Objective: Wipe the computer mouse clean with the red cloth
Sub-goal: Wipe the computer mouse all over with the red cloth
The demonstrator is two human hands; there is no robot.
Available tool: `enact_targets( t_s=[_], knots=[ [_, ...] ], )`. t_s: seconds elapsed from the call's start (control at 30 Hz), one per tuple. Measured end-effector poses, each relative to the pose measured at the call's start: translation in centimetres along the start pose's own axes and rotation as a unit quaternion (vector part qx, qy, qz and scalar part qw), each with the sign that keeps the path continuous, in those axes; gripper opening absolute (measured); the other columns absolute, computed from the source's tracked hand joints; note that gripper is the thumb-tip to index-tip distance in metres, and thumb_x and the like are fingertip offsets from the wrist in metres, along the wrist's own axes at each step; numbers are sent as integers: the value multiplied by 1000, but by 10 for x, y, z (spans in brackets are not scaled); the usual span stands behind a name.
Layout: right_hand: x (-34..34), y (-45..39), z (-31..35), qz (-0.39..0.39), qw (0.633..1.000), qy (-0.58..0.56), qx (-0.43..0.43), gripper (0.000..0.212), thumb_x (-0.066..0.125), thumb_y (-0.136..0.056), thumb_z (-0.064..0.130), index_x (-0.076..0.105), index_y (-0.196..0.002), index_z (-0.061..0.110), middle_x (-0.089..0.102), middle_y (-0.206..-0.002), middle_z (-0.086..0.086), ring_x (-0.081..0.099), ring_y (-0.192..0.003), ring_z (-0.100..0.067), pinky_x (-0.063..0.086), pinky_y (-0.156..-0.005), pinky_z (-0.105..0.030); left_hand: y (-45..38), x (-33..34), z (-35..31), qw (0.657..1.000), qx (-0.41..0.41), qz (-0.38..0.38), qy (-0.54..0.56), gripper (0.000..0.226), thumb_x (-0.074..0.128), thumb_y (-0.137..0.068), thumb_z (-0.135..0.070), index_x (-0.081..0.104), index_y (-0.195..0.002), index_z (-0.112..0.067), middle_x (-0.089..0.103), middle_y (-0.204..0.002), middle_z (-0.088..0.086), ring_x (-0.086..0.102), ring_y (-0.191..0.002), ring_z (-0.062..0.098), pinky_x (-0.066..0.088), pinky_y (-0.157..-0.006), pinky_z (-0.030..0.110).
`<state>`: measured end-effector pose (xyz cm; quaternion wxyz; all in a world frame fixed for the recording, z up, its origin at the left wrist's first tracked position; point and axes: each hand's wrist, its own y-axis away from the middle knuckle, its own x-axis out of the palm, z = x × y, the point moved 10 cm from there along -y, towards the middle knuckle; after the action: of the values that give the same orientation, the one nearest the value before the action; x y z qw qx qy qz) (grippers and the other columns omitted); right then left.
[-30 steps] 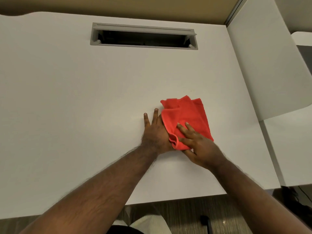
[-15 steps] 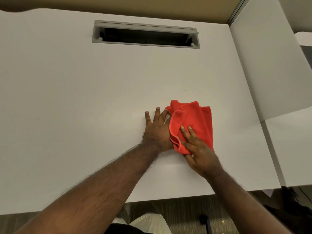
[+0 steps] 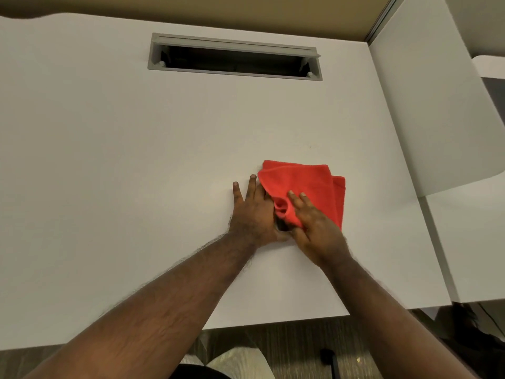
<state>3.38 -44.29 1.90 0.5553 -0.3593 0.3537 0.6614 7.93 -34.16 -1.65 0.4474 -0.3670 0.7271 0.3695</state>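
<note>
A red cloth [image 3: 306, 187] lies bunched on the white worktop [image 3: 136, 160], right of centre and nearer the near edge than the far one. Both hands meet at its near left corner. The left hand [image 3: 254, 212] rests palm down on the worktop just left of the cloth, with two fingers stretched out flat toward the far side; its remaining fingers and thumb disappear under the cloth's left edge, so whether it is curled around anything there cannot be told. The right hand [image 3: 314, 225] presses down on top of the cloth with its fingers spread and pointing far-left, pinning a gathered fold of fabric beneath them rather than closing into a fist. Between the two hands, right under that fold, a small dark patch [image 3: 281, 225] shows; it may be the computer mouse, but almost all of it is covered and its shape is not clear. The cloth's right part lies flat in layered folds, apart from either hand. At the far side of the worktop, a long grey cable slot [image 3: 235, 56] stands open. A white divider panel [image 3: 426, 105] rises along the right side.
</note>
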Motion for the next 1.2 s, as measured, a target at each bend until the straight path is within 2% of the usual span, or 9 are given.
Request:
enact_targets(
  t_s=[0.17, 0.27, 0.33, 0.43, 0.57, 0.7, 0.9, 1.07, 1.2],
  knots=[
    [-23, -28, -56, -65, 975, -64, 203, 34, 42, -99, 41, 63, -120, 24, 68, -117, -9, 62, -110, -31, 47, -89, -36, 2, -3, 2, 1000, -9, -5, 8, 118, 50, -52, -91, 27, -150, -28, 15, -162, 7, -7, -150, 32, -9, -113, 67],
    [-34, -24, -64, -106, 956, -168, 216, 38, 47, -97, 42, 62, -62, 39, 58, -54, 19, 54, -55, 1, 37, -59, -26, 3, -2, 2, 1000, -13, -1, 8, 117, 51, -53, -90, 26, -150, -29, 14, -163, 6, -8, -150, 32, -7, -114, 67],
    [-14, -21, -45, -27, 967, -188, 170, 28, 52, -98, 36, 69, -80, 50, 68, -74, 28, 60, -71, 9, 47, -68, -28, 3, -3, 2, 1000, -13, -7, 14, 118, 51, -52, -91, 29, -149, -28, 17, -162, 6, -5, -150, 32, -6, -114, 67],
    [1, -17, -27, 38, 986, -128, 97, 32, 51, -98, 29, 60, -129, 24, 69, -118, 0, 64, -106, -15, 47, -94, -24, 1, -5, 2, 1000, -11, -13, 10, 121, 49, -49, -93, 31, -148, -27, 18, -162, 7, -3, -150, 34, -8, -114, 67],
    [-21, -4, -9, 27, 999, -39, -7, 38, 53, -92, 26, 59, -129, 20, 73, -108, -5, 66, -80, -12, 51, -76, -20, 0, -3, 2, 1000, -5, -8, 7, 130, 48, -49, -95, 18, -153, -23, 15, -162, 9, -3, -150, 36, -7, -113, 68],
    [-21, -4, -2, 76, 993, 65, -63, 54, 52, -84, 31, 55, -136, 17, 58, -137, -10, 64, -111, -23, 53, -85, -31, -1, -1, 1, 1000, -5, 2, -20, 134, 42, -51, -97, 4, -156, -21, 8, -163, 16, -5, -150, 37, -7, -113, 67],
    [-12, -37, -23, -6, 997, -16, 75, 27, 49, -96, 22, 64, -116, 10, 70, -104, -20, 66, -85, -36, 45, -71, -29, -1, -7, -1, 1000, 5, -18, -16, 118, 50, -52, -92, 33, -147, -25, 20, -161, 9, 0, -150, 35, -9, -113, 66],
    [-14, -21, -8, 30, 999, -38, 5, 37, 53, -93, 20, 58, -130, 17, 70, -113, -18, 61, -66, -7, 45, -67, -16, -1, -7, -1, 1000, 4, -17, -9, 127, 50, -52, -94, 20, -153, -23, 15, -162, 10, -1, -150, 36, -7, -114, 67],
    [-3, 16, 7, 95, 988, 34, -120, 57, 59, -85, 23, 50, -140, 12, 42, -149, -5, 46, -134, -26, 53, -89, -36, -1, -1, -2, 999, 16, 2, -29, 130, 49, -61, -90, 0, -156, -17, 3, -163, 17, -9, -149, 38, -11, -113, 67]
  ],
)
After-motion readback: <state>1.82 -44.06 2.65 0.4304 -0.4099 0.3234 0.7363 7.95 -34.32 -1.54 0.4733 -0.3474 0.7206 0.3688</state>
